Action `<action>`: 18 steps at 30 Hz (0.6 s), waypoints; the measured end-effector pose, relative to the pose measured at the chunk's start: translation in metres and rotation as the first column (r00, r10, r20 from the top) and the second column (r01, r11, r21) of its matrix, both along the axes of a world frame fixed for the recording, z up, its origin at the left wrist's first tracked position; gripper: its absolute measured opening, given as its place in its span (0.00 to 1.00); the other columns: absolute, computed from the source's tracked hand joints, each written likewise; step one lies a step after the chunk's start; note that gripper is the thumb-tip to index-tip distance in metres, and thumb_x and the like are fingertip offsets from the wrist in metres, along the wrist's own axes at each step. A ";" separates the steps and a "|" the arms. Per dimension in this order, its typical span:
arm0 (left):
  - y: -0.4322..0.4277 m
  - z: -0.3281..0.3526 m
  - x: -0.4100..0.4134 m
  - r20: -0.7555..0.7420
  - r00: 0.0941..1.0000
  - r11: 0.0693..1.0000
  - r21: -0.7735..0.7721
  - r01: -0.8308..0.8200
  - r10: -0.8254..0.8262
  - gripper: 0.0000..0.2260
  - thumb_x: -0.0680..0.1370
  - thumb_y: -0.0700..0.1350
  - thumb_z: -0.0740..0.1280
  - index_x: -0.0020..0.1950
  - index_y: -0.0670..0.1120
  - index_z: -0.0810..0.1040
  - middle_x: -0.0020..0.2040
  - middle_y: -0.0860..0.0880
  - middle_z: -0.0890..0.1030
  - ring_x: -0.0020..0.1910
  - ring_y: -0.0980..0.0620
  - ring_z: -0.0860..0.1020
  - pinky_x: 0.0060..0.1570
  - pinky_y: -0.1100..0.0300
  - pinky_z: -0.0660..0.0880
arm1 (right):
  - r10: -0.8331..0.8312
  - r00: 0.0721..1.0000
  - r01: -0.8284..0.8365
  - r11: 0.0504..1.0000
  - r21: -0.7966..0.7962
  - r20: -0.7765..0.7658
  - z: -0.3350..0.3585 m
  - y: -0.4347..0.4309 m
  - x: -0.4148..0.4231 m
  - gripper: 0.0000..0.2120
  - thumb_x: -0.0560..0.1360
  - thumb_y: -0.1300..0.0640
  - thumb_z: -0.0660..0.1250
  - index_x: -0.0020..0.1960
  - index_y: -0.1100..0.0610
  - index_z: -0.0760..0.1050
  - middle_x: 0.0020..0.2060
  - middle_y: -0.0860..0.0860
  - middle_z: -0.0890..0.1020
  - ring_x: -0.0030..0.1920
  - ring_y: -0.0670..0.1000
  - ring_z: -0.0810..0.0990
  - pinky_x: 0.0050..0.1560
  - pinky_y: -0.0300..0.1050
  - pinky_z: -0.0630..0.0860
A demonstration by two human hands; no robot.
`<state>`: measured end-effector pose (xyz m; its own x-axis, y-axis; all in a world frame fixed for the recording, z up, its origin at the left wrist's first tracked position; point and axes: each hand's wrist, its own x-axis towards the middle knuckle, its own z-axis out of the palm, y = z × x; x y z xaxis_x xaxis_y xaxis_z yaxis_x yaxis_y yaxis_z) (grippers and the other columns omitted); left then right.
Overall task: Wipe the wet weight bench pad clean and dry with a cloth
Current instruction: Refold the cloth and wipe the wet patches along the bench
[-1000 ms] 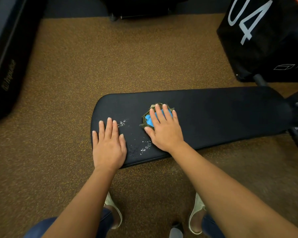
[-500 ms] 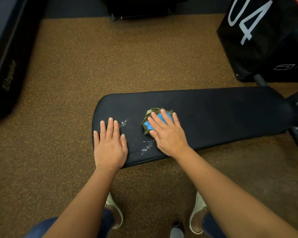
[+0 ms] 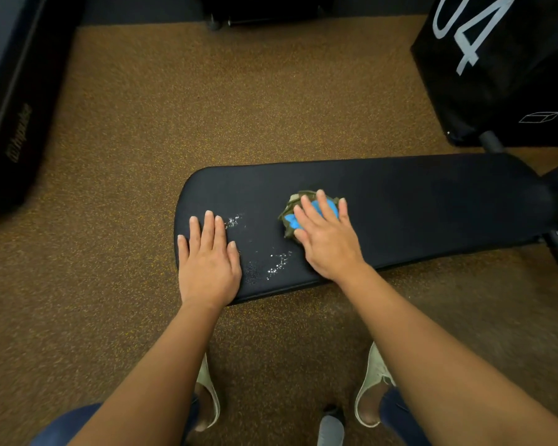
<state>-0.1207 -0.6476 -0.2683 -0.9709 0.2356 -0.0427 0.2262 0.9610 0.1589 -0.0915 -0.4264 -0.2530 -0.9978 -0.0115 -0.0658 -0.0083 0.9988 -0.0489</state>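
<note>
A: Left hand [image 3: 208,262]?
B: Flat, palm down on the bench pad [image 3: 416,201], fingers straight and close together, thumb out a little; grasping nothing. Planted at the pad's rounded end, heel of the palm over the near edge.

A: Right hand [image 3: 327,238]?
B: Spread, fingers fanned, pressing down on the cloth [image 3: 298,217]. Not pinching; lying across the top.

A: Cloth, relative to that hand?
B: Bunched under the fingers, olive green with a bright blue patch showing between them. Sticking out past the fingertips and to the thumb side. Resting on the pad, roughly midway across its width.

A: Wet area?
B: Water droplets [image 3: 279,263] between the two hands, just beside the right thumb and wrist, glinting white on the black surface. Smaller droplet cluster [image 3: 232,220] just beyond the left index fingertip.

A: Around the pad?
B: Speckled brown floor [image 3: 239,101] on all sides. Beyond the right hand and off to its outer side, a black box [image 3: 503,69] marked "04". Below both forearms, pale shoes [image 3: 371,384] on the floor.
</note>
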 end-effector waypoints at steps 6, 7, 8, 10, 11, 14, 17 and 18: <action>0.001 0.000 0.000 -0.011 1.000 1.000 -0.007 -0.003 0.003 0.29 0.80 0.55 0.41 0.78 0.43 0.54 0.79 0.46 0.52 0.78 0.44 0.46 0.75 0.44 0.47 | 0.048 0.997 -0.051 0.997 -0.060 -0.053 -0.001 -0.052 0.014 0.26 0.79 0.47 0.47 0.69 0.58 0.71 0.69 0.54 0.72 0.73 0.58 0.63 0.71 0.65 0.56; 0.001 0.000 0.000 -0.011 1.000 1.000 -0.005 -0.001 0.001 0.29 0.80 0.55 0.41 0.78 0.43 0.54 0.79 0.46 0.52 0.78 0.44 0.46 0.74 0.44 0.47 | 0.110 0.992 -0.114 0.992 -0.050 -0.065 -0.003 -0.048 0.022 0.25 0.79 0.47 0.48 0.68 0.58 0.72 0.68 0.53 0.73 0.72 0.58 0.65 0.70 0.65 0.59; 0.000 0.000 0.000 -0.007 1.000 1.000 -0.004 0.002 -0.002 0.29 0.80 0.55 0.41 0.78 0.43 0.54 0.79 0.46 0.52 0.78 0.44 0.46 0.74 0.44 0.46 | 0.142 0.987 -0.145 0.989 -0.039 -0.073 -0.005 -0.040 0.026 0.25 0.79 0.47 0.49 0.67 0.58 0.72 0.68 0.53 0.73 0.71 0.57 0.66 0.70 0.65 0.60; 0.000 0.000 0.000 0.003 1.000 1.000 -0.009 0.007 -0.007 0.29 0.80 0.55 0.40 0.78 0.44 0.52 0.79 0.46 0.50 0.78 0.45 0.44 0.75 0.45 0.45 | 0.105 0.990 -0.108 0.994 -0.020 -0.088 -0.006 -0.022 0.025 0.25 0.79 0.46 0.48 0.68 0.57 0.72 0.68 0.53 0.73 0.72 0.57 0.65 0.70 0.66 0.58; 0.000 0.000 0.000 0.003 1.000 1.000 -0.011 0.006 -0.006 0.29 0.80 0.55 0.40 0.78 0.44 0.51 0.79 0.47 0.50 0.78 0.45 0.44 0.75 0.45 0.45 | 0.047 0.996 -0.049 0.999 -0.022 -0.081 -0.005 -0.016 0.020 0.27 0.79 0.46 0.46 0.69 0.57 0.70 0.69 0.53 0.72 0.73 0.58 0.63 0.71 0.65 0.55; 0.001 0.000 0.000 -0.009 1.000 1.000 -0.012 0.003 -0.003 0.29 0.80 0.55 0.40 0.78 0.44 0.52 0.79 0.46 0.50 0.78 0.45 0.44 0.75 0.45 0.45 | -0.154 0.988 0.154 0.987 -0.048 0.006 -0.001 -0.027 0.005 0.30 0.78 0.45 0.39 0.75 0.56 0.60 0.75 0.52 0.62 0.76 0.57 0.51 0.73 0.62 0.44; 0.001 0.000 0.000 -0.015 1.000 1.000 -0.011 0.001 -0.001 0.29 0.80 0.55 0.41 0.78 0.43 0.54 0.79 0.46 0.52 0.78 0.44 0.46 0.75 0.44 0.47 | -0.127 0.992 0.126 0.989 -0.077 -0.019 0.000 -0.057 0.011 0.29 0.79 0.47 0.42 0.73 0.58 0.64 0.73 0.54 0.65 0.75 0.57 0.56 0.73 0.62 0.49; 0.001 0.000 0.000 -0.017 1.000 1.000 -0.011 0.001 -0.001 0.29 0.80 0.55 0.41 0.78 0.43 0.54 0.79 0.46 0.52 0.78 0.44 0.46 0.75 0.44 0.47 | -0.065 0.997 0.062 0.995 -0.080 -0.035 -0.002 -0.061 0.018 0.27 0.79 0.47 0.44 0.71 0.58 0.67 0.71 0.54 0.68 0.74 0.57 0.60 0.72 0.62 0.53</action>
<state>-0.1209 -0.6469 -0.2685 -0.9713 0.2362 -0.0288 0.2298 0.9625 0.1444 -0.0732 -0.4877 -0.2549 -0.9984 0.0487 -0.0300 0.0521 0.9903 -0.1287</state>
